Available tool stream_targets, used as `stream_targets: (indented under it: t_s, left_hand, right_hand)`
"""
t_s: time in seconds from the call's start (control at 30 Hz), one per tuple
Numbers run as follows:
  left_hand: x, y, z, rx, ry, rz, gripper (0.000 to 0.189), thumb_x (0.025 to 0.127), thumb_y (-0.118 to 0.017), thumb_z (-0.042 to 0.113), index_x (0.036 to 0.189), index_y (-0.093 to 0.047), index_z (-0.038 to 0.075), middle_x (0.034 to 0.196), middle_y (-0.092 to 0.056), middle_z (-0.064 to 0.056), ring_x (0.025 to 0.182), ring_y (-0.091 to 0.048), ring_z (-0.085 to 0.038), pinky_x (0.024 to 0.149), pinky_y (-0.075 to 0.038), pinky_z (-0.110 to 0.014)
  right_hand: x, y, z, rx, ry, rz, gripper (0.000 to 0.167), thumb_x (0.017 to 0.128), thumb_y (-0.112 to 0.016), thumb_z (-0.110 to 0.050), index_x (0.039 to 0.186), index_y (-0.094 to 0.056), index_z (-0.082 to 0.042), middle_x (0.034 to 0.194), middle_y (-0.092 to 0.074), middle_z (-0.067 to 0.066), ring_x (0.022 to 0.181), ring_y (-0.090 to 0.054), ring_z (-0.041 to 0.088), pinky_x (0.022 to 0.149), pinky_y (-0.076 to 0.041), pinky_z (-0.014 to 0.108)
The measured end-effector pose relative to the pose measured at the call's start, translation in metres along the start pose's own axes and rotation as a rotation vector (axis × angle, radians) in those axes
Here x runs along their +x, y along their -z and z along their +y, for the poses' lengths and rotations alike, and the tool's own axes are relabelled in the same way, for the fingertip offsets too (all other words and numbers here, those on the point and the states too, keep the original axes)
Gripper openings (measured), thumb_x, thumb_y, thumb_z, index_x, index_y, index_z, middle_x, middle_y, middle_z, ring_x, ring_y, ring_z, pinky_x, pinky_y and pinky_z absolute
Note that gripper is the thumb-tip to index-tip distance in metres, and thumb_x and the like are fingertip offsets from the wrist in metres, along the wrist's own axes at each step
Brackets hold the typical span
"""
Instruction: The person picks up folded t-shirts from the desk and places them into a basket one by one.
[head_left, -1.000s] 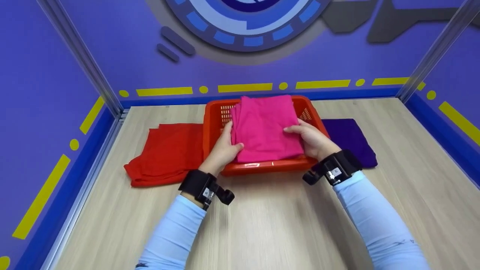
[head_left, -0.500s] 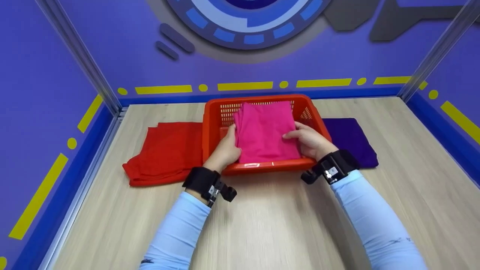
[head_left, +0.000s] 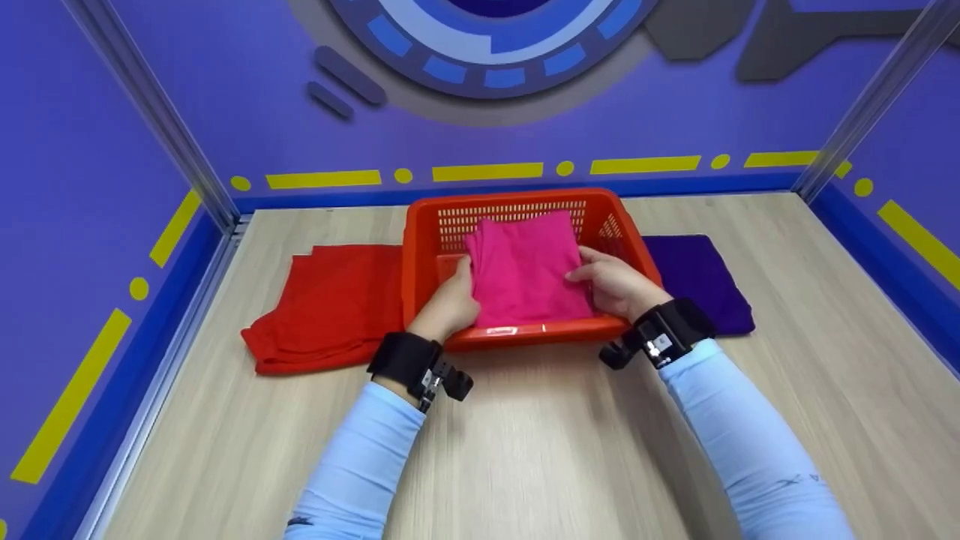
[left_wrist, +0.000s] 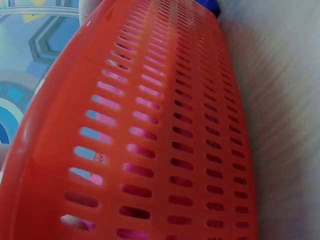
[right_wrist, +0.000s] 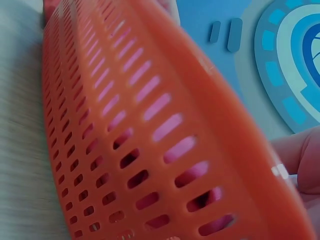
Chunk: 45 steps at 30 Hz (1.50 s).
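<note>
A folded pink cloth (head_left: pixel 529 270) lies within the red plastic basket (head_left: pixel 517 335), its far edge below the back rim. My left hand (head_left: pixel 450 301) reaches over the near rim and holds the cloth's left edge; its fingertips are hidden. On the opposite side my right hand (head_left: pixel 616 283) pinches the right edge, thumb on top and the other fingers partly hidden. In the left wrist view the slotted basket wall (left_wrist: pixel 165 125) fills most of the picture, with pink showing through. The right wrist view has the basket (right_wrist: pixel 115 130) too, and part of my right hand (right_wrist: pixel 302 157) beyond the rim.
A folded red cloth (head_left: pixel 337 307) lies on the wooden table (head_left: pixel 525 442) against the basket's left side. To the right is a folded dark purple cloth (head_left: pixel 701 281), partly behind the basket and right arm. Blue panels (head_left: pixel 495 142) enclose the back and sides.
Both hands have lowered the pink cloth into the basket, uncovering the back rim and more of the slotted back wall. My left thumb has slid from the cloth's top to its edge.
</note>
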<state>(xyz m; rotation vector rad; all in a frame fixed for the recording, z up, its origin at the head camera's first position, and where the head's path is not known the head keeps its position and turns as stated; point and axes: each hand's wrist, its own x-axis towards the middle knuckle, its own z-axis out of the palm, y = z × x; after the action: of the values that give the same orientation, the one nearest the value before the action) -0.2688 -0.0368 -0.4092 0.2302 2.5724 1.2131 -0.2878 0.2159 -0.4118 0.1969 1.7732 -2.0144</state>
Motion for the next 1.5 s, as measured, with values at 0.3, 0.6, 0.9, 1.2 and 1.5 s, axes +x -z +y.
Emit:
stream_targets:
  t_s: [0.3, 0.6, 0.9, 1.2, 1.5]
  left_hand:
    - [0.0003, -0.0015, 0.0013, 0.056, 0.025, -0.037, 0.080, 0.093, -0.044, -0.009, 0.162, -0.004, 0.001, 0.148, -0.048, -0.024, 0.122, -0.052, -0.026, 0.113, -0.038, -0.035]
    - [0.0021, -0.0035, 0.0030, 0.120, -0.008, -0.011, 0.081, 0.094, -0.046, -0.010, 0.163, -0.006, 0.007, 0.073, -0.047, -0.005, 0.072, -0.049, -0.022, 0.074, -0.044, -0.032]
    - [0.0016, -0.0031, 0.0013, 0.134, -0.009, -0.019, 0.074, 0.093, -0.045, -0.011, 0.161, -0.024, 0.009, 0.137, -0.058, -0.018, 0.107, -0.057, -0.024, 0.096, -0.046, -0.032]
    - [0.0030, -0.0014, 0.0013, 0.242, 0.062, -0.002, 0.057, 0.097, -0.047, -0.001, 0.152, -0.036, -0.008, 0.162, -0.026, -0.024, 0.154, 0.002, -0.040, 0.125, -0.004, -0.044]
    - [0.0003, -0.0047, -0.0011, 0.051, -0.019, 0.149, 0.050, 0.100, -0.050, 0.004, 0.150, -0.046, 0.001, 0.161, -0.029, -0.023, 0.148, -0.029, -0.041, 0.118, -0.031, -0.047]
  right_hand:
    - [-0.0015, -0.0011, 0.0006, -0.066, -0.010, -0.006, 0.071, 0.100, -0.040, 0.007, 0.163, -0.020, -0.015, 0.142, -0.039, 0.011, 0.115, -0.046, 0.022, 0.097, -0.044, 0.034]
    - [-0.0035, 0.0006, 0.0012, -0.118, 0.054, -0.031, 0.078, 0.093, -0.031, 0.016, 0.162, -0.026, -0.020, 0.160, -0.031, 0.013, 0.114, -0.049, 0.020, 0.071, -0.043, 0.017]
    - [-0.0030, -0.0011, 0.0016, -0.185, 0.011, -0.005, 0.060, 0.097, -0.041, 0.007, 0.156, -0.039, -0.007, 0.102, -0.057, 0.002, 0.057, -0.032, 0.009, 0.068, -0.040, 0.021]
    - [-0.0045, -0.0014, 0.0001, -0.299, -0.016, 0.049, 0.056, 0.099, -0.050, -0.005, 0.154, -0.039, 0.000, 0.149, -0.043, 0.018, 0.114, -0.047, 0.024, 0.096, -0.045, 0.034]
    - [-0.0047, -0.0020, 0.0007, -0.306, -0.006, 0.064, 0.051, 0.102, -0.046, -0.006, 0.152, -0.042, 0.000, 0.152, -0.042, 0.019, 0.130, -0.042, 0.030, 0.108, -0.041, 0.044]
